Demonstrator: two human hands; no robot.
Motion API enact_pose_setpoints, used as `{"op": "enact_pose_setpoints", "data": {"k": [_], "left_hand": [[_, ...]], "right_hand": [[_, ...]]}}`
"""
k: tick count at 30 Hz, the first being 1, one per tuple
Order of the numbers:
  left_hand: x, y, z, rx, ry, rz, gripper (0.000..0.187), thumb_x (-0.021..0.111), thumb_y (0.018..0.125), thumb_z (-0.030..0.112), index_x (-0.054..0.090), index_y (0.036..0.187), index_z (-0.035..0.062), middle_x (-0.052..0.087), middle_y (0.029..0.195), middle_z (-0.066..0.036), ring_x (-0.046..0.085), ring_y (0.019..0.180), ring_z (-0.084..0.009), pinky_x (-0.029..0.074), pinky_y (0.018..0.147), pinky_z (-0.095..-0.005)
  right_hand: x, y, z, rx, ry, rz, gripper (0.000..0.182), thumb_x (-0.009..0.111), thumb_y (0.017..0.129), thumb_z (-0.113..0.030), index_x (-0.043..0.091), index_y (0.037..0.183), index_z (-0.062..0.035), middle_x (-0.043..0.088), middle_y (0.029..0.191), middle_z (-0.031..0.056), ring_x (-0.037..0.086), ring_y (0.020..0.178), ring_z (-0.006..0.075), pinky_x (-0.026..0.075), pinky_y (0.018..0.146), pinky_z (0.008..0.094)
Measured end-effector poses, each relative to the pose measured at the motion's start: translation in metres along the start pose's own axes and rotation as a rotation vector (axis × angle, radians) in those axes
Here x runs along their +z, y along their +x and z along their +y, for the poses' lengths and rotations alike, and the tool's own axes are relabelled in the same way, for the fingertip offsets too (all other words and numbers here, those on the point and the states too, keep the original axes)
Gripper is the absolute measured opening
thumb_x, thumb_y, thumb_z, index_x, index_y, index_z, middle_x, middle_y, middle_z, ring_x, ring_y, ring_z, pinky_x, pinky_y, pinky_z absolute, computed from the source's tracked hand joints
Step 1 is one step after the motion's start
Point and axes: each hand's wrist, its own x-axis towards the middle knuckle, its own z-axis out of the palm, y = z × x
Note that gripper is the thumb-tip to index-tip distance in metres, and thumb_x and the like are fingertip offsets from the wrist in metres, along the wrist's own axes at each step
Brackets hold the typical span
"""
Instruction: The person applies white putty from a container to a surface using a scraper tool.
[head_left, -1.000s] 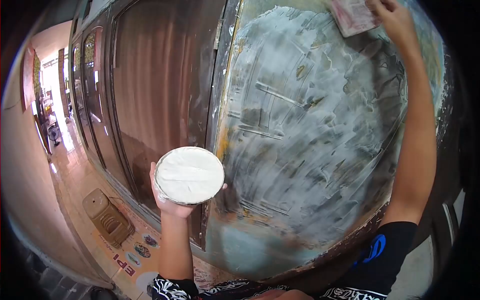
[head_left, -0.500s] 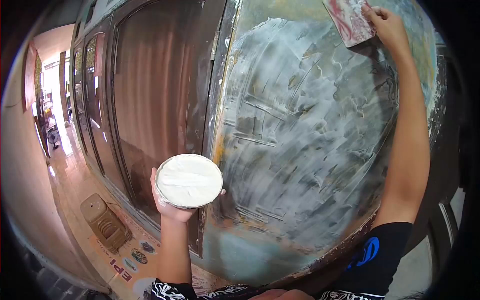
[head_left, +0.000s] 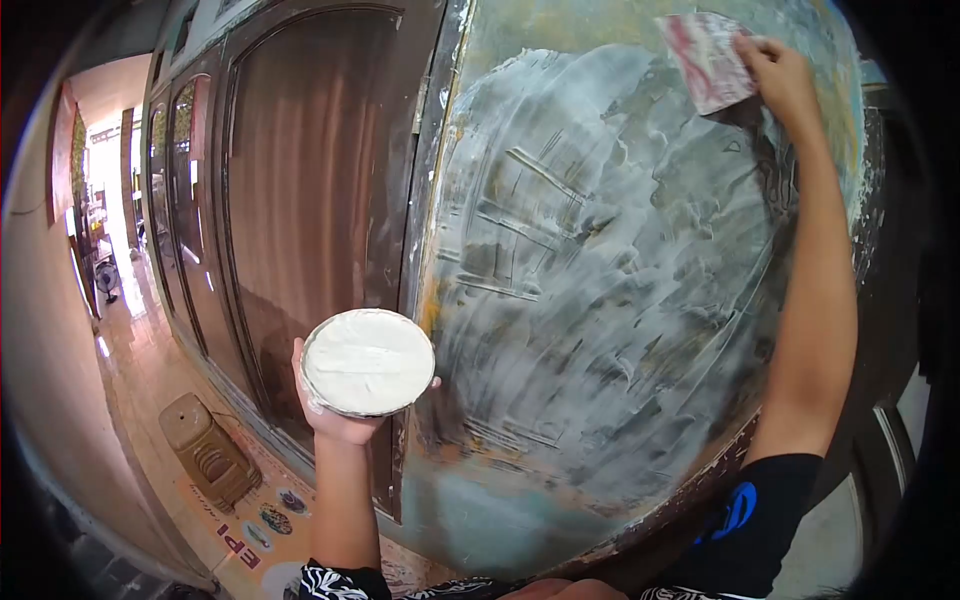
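A rough, matt wall [head_left: 620, 300] is seen smeared with streaky white putty. A thin plastic scraper [head_left: 706, 60] is stained red. Smooth, creamy putty fills a shiny metal tin [head_left: 368, 362]. Doors [head_left: 300, 200] are of glossy dark wood.

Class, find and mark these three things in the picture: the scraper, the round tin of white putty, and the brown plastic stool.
scraper [head_left: 706, 60], head view, middle of its flat blade.
tin of putty [head_left: 367, 361], head view, centre of the white putty surface.
plastic stool [head_left: 208, 452], head view, its upper side.
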Motion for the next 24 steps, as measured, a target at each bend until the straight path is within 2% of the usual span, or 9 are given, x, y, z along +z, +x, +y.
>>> {"op": "enact_pose_setpoints", "data": {"k": [4, 6, 9, 11, 13, 15, 18, 19, 24], "left_hand": [[-0.005, -0.001, 0.000, 0.001, -0.188, 0.010, 0.075, 0.040, 0.097, 0.064, 0.050, 0.143, 0.0060, 0.048, 0.148, -0.021, 0.048, 0.130, -0.0498, 0.034, 0.102, -0.0784], [0.000, -0.002, -0.009, -0.023, -0.120, -0.022, 0.074, 0.040, 0.097, 0.064, 0.051, 0.142, 0.0063, 0.049, 0.147, -0.020, 0.047, 0.130, -0.0497, 0.032, 0.101, -0.0807], [0.003, 0.001, -0.021, -0.056, -0.096, -0.070, 0.078, 0.036, 0.096, 0.067, 0.049, 0.144, 0.0067, 0.049, 0.147, -0.021, 0.049, 0.129, -0.0491, 0.036, 0.102, -0.0768], [0.005, 0.000, -0.023, -0.104, -0.073, -0.211, 0.078, 0.036, 0.096, 0.067, 0.049, 0.144, 0.0064, 0.049, 0.146, -0.021, 0.049, 0.129, -0.0484, 0.037, 0.103, -0.0747], [0.000, 0.000, -0.021, -0.068, -0.072, -0.117, 0.079, 0.036, 0.096, 0.067, 0.049, 0.143, 0.0062, 0.049, 0.146, -0.021, 0.049, 0.129, -0.0480, 0.038, 0.104, -0.0732], [0.000, -0.003, -0.021, -0.011, 0.030, -0.040, 0.079, 0.037, 0.095, 0.068, 0.050, 0.142, 0.0060, 0.050, 0.146, -0.020, 0.050, 0.129, -0.0467, 0.039, 0.106, -0.0689], [-0.002, -0.005, -0.020, 0.013, -0.047, -0.001, 0.079, 0.037, 0.095, 0.068, 0.050, 0.143, 0.0065, 0.051, 0.145, -0.020, 0.051, 0.128, -0.0462, 0.040, 0.105, -0.0683], [-0.009, -0.002, -0.020, -0.001, -0.009, -0.038, 0.078, 0.041, 0.096, 0.065, 0.046, 0.145, 0.0046, 0.044, 0.150, -0.023, 0.046, 0.132, -0.0494, 0.033, 0.102, -0.0793], [0.000, 0.003, -0.038, -0.010, -0.053, -0.087, 0.075, 0.037, 0.097, 0.065, 0.053, 0.140, 0.0056, 0.053, 0.144, -0.019, 0.052, 0.128, -0.0449, 0.041, 0.106, -0.0661]], "right_hand": [[0.023, -0.043, -0.053, -0.137, 0.136, -0.092, 0.039, 0.071, 0.094, -0.038, 0.073, 0.102, 0.0004, 0.068, 0.085, 0.0006, 0.059, 0.074, 0.0080, 0.046, 0.068, 0.0253], [0.064, -0.100, -0.109, -0.067, 0.235, -0.273, 0.032, 0.070, 0.090, -0.035, 0.074, 0.095, -0.0039, 0.074, 0.085, 0.0096, 0.067, 0.078, 0.0273, 0.036, 0.092, 0.0661], [0.106, -0.134, -0.104, -0.444, -0.280, -0.166, 0.031, 0.070, 0.090, -0.036, 0.075, 0.095, -0.0051, 0.074, 0.083, 0.0091, 0.068, 0.077, 0.0258, 0.039, 0.091, 0.0608], [0.077, -0.098, -0.075, -0.261, -0.320, -0.125, 0.031, 0.070, 0.090, -0.036, 0.076, 0.097, -0.0066, 0.075, 0.089, 0.0087, 0.069, 0.080, 0.0256, 0.040, 0.090, 0.0585], [0.023, -0.051, -0.035, 0.044, -0.273, -0.097, 0.038, 0.072, 0.092, -0.036, 0.072, 0.101, 0.0010, 0.069, 0.079, 0.0028, 0.061, 0.073, 0.0109, 0.046, 0.075, 0.0250], [-0.022, -0.035, -0.006, 0.112, -0.060, 0.025, 0.039, 0.072, 0.093, -0.036, 0.072, 0.102, 0.0015, 0.068, 0.081, 0.0004, 0.058, 0.074, 0.0077, 0.044, 0.075, 0.0233], [-0.037, -0.039, -0.011, 0.043, 0.127, 0.000, 0.038, 0.072, 0.094, -0.035, 0.072, 0.104, 0.0016, 0.067, 0.084, -0.0006, 0.057, 0.078, 0.0059, 0.045, 0.073, 0.0237], [-0.025, -0.049, -0.024, -0.008, 0.169, -0.040, 0.035, 0.070, 0.096, -0.033, 0.072, 0.104, 0.0009, 0.066, 0.086, -0.0018, 0.055, 0.079, 0.0049, 0.045, 0.073, 0.0232], [0.075, -0.136, -0.100, -0.293, -0.139, -0.229, 0.031, 0.071, 0.085, -0.042, 0.076, 0.092, -0.0118, 0.074, 0.088, 0.0070, 0.069, 0.085, 0.0288, 0.028, 0.099, 0.0610]]}}
